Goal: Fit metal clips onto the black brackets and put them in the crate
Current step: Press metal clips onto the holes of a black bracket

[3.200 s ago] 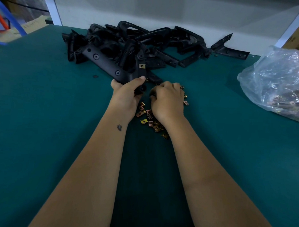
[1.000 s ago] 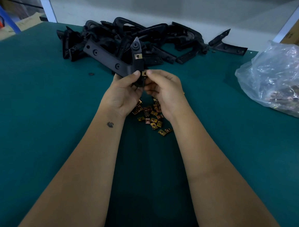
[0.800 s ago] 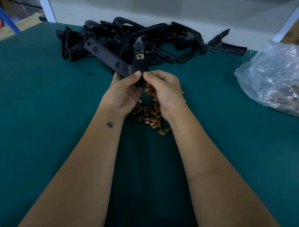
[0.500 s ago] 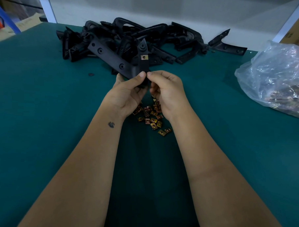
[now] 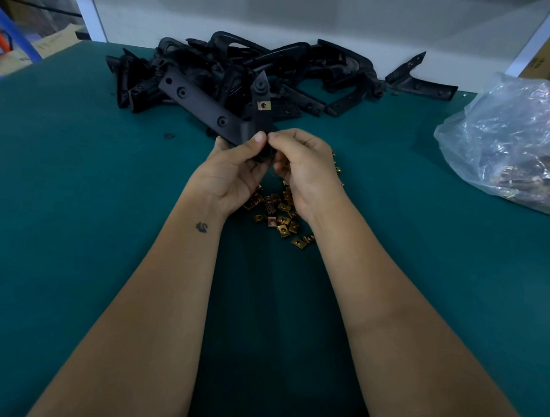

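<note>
My left hand grips a black V-shaped bracket at its corner and holds it above the green table. One metal clip sits on the bracket's upright arm. My right hand pinches the bracket's lower end beside my left thumb; any clip under its fingertips is hidden. A small heap of loose brass-coloured clips lies on the table below both hands. No crate is in view.
A pile of black brackets lies at the back of the green table. A clear plastic bag of clips rests at the right edge. Cardboard boxes stand beyond the table's far left and right corners.
Earlier my right hand picked a clip from the heap and brought it to the bracket. The clip seen at my fingertips a second ago is now hidden. The bracket has tilted slightly right.
</note>
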`<action>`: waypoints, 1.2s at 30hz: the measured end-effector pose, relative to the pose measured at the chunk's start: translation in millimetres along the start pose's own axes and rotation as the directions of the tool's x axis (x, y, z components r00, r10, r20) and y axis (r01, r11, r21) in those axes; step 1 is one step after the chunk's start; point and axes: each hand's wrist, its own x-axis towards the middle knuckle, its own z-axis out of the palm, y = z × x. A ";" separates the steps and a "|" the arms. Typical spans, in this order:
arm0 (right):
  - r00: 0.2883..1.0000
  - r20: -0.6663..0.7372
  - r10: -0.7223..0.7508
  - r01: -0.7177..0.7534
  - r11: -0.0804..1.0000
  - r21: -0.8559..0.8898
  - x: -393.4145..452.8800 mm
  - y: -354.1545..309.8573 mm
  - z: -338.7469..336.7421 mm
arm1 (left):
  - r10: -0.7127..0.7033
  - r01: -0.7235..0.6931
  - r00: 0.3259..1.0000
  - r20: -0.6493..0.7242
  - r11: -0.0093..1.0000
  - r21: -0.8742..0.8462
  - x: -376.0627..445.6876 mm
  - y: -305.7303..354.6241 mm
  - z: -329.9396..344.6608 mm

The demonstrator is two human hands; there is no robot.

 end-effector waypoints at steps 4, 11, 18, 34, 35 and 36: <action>1.000 0.003 0.010 -0.009 1.000 -0.018 0.1 -1.2 -0.8 | -0.013 0.013 1.000 -0.011 0.999 0.034 0.1 0.5 -0.1; 0.999 0.027 0.018 -0.015 0.996 -0.091 0.4 -4.6 -4.8 | -0.042 0.040 0.999 0.021 0.996 0.077 -0.4 1.7 -2.3; 0.994 0.099 0.034 -0.019 0.989 -0.144 0.1 -6.8 -9.2 | -0.088 0.075 0.993 0.082 0.986 0.146 -1.4 6.2 -4.9; 0.993 0.116 -0.003 0.006 1.000 -0.020 0.0 -3.4 -10.6 | -0.064 0.058 0.995 0.075 0.995 0.085 -1.1 1.6 -2.7; 0.993 0.121 -0.001 0.003 1.000 -0.023 0.1 -3.3 -11.1 | -0.070 0.063 0.994 0.082 0.994 0.085 -1.0 2.0 -2.8; 0.993 0.120 0.002 0.001 1.000 -0.022 0.3 -3.1 -11.2 | -0.068 0.062 0.994 0.083 0.995 0.079 -0.9 2.2 -2.9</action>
